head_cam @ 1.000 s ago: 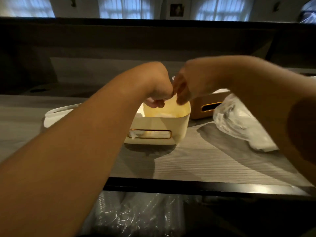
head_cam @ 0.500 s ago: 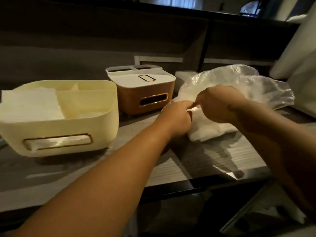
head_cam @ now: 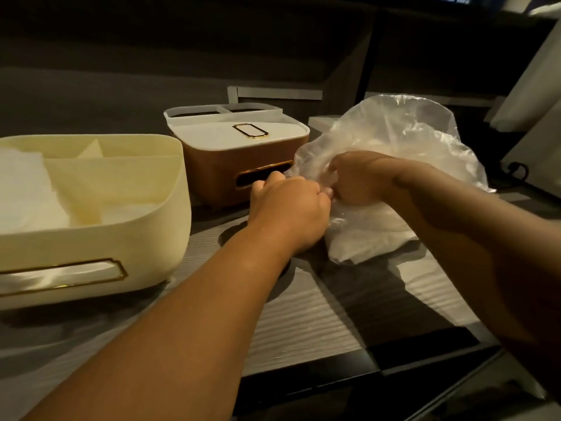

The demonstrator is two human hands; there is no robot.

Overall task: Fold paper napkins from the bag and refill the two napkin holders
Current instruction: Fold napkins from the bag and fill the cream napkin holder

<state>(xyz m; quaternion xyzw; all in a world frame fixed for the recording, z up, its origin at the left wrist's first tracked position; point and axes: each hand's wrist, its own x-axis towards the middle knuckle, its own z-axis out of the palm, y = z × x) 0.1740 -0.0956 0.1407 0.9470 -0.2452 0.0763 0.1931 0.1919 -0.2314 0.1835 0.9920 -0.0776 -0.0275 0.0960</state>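
Since 0.5 s ago, our right hand (head_cam: 359,177) pushes further into the crinkled clear plastic bag (head_cam: 403,147) at mid-right, fingers curled on its film. Left hand (head_cam: 288,205) pinches the bag's edge. Open cream plastic napkin holder (head_cam: 100,238) w/ white napkins (head_cam: 27,189) sits lower left; brown lidded holder (head_cam: 218,168) at center.

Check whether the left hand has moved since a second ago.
Yes. The left hand has gone from above the cream holder rightward, past the brown holder, to the plastic bag, where both hands now grip.
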